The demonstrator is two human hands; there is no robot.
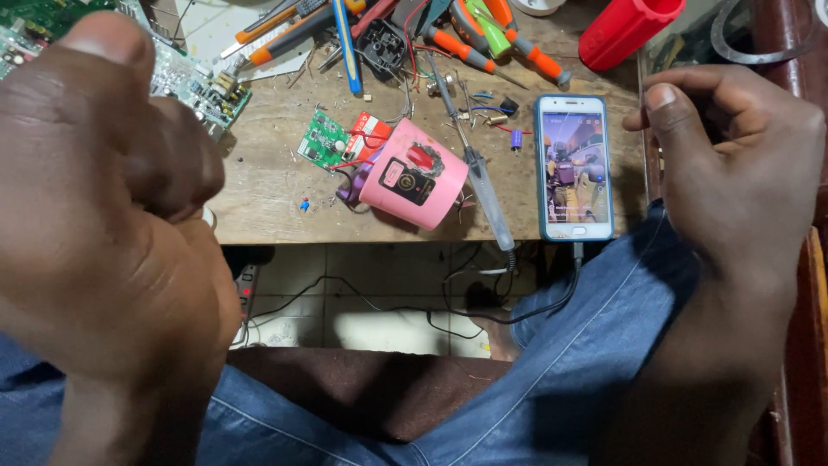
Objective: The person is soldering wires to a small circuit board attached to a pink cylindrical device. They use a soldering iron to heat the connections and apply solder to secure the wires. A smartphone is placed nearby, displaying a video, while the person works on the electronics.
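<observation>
My left hand (103, 198) is raised close to the camera, fingers curled into a fist with nothing visible in it. My right hand (742, 164) is also lifted at the right, fingers curled, holding nothing I can see. Between them on the wooden bench (267, 190) lies a pink cylindrical device (414, 175) on its side, with red and black wires running to a small green circuit board (323, 138). A soldering iron (479, 173) rests beside it. A smartphone (574, 166) with a lit screen lies to the right, a cable plugged into its bottom.
Screwdrivers with orange handles (496, 39) and other tools clutter the back of the bench. A larger green circuit board (203, 86) lies at the left, a red cylinder (625, 30) at the back right. Cables (414, 306) hang below the bench over a tiled floor.
</observation>
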